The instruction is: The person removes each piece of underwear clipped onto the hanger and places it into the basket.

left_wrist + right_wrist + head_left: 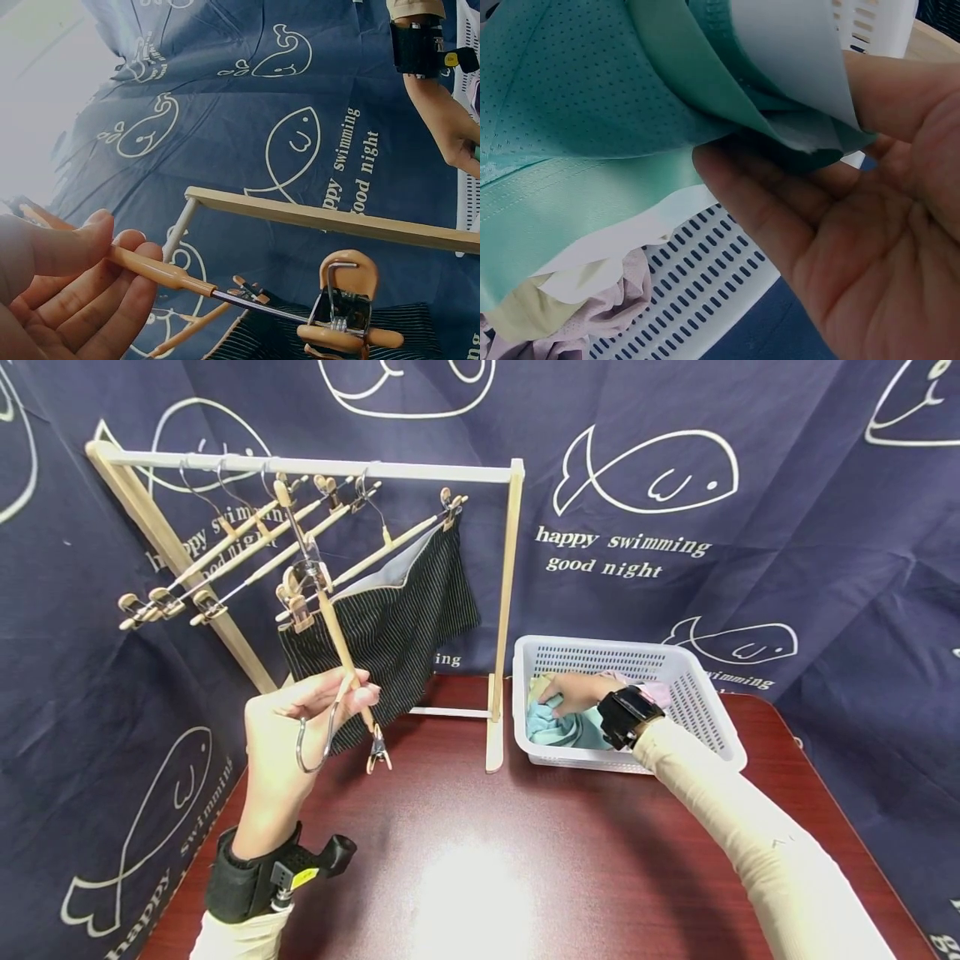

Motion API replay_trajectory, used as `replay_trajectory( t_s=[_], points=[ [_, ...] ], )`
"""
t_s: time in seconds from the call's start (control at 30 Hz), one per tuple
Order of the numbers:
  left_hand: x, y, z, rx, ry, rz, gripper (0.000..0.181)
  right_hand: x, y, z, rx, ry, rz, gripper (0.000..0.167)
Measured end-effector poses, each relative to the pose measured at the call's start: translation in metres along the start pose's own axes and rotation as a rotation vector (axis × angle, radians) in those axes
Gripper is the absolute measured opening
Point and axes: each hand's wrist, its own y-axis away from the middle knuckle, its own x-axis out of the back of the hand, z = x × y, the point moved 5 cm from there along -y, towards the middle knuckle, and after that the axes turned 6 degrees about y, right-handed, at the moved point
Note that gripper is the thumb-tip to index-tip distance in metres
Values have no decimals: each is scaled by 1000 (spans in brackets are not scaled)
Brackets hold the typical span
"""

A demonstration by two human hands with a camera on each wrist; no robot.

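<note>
My left hand pinches the wooden bar of a clip hanger in front of the rack, between thumb and fingers. The hanger's metal hook dangles below the hand, with a clip at each end of the bar. In the left wrist view, one clip shows close up. Inside the white basket, my right hand grips teal perforated fabric; in the right wrist view, its folded edge lies between thumb and fingers. Yellow cloth and pink cloth lie beside it. What kind of garment the teal fabric is, I cannot tell.
A wooden rack with a white rail stands at the back left. Several clip hangers hang on it, one bearing dark striped shorts or a skirt. The white perforated basket stands right of the rack on the reddish-brown table. Behind hangs a blue curtain.
</note>
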Motion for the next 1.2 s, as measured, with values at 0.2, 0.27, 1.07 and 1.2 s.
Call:
replay_trajectory(
  t_s=[0.2, 0.27, 1.07, 1.2],
  points=[
    [0, -5, 12, -14, 10, 2, 21, 3, -1, 1, -5, -2, 31, 37],
    [1, -7, 16, -27, 20, 5, 21, 7, -1, 0, -23, -4, 39, 38],
    [13, -41, 81, -32, 252, 61, 27, 146, 18, -73, -36, -412, 826, 39],
    [18, -50, 90, -88, 256, 30, 26, 153, 13, -75, -39, -482, 896, 39]
  ],
)
